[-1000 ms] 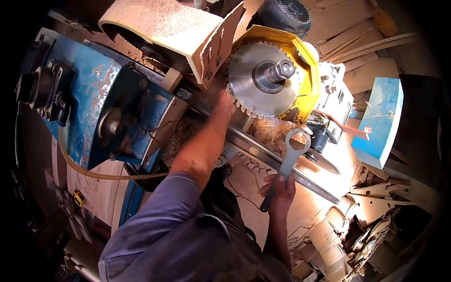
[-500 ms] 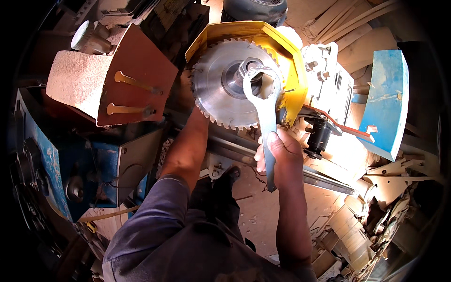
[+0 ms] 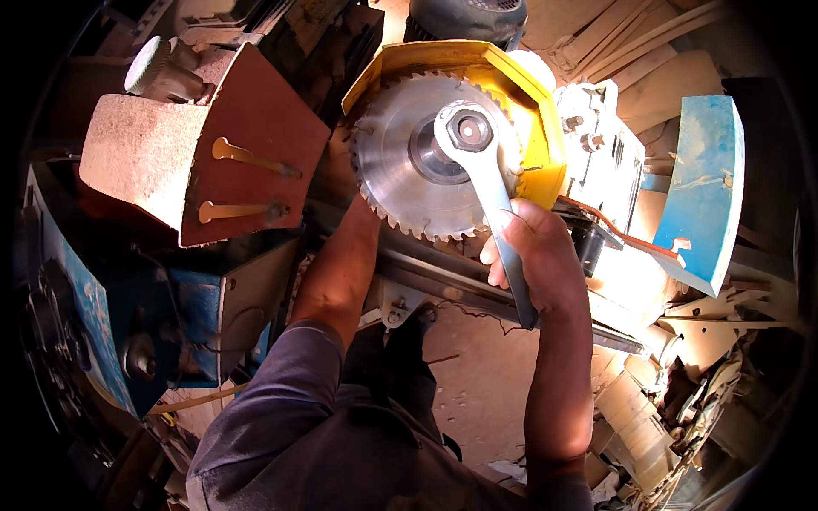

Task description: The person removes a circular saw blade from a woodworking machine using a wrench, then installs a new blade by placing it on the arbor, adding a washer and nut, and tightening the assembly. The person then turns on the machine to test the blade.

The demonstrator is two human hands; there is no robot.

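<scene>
A round toothed saw blade (image 3: 392,192) stands inside a yellow guard (image 3: 545,140), with a large nut (image 3: 470,129) on the shaft at its middle. The ring end of a flat grey wrench (image 3: 490,183) is around this nut. My right hand (image 3: 538,247) is closed on the wrench's handle, thumb along its upper face, while the handle's tip sticks out below the fist. From the lower left my left forearm (image 3: 336,264) reaches up behind the blade. The blade hides my left hand, so its fingers cannot be seen.
A red-brown metal cover (image 3: 256,153) with two slots stands at the left, above a blue machine housing (image 3: 192,307). A dark motor (image 3: 464,19) sits behind the guard. On the right are a curved blue panel (image 3: 700,196) and heaped wood offcuts (image 3: 639,417). A metal rail runs below the blade.
The wrench's ring has gone from in front of the shaft's end onto the nut. My right hand has shifted right and slightly up with the handle. My left arm stays behind the blade.
</scene>
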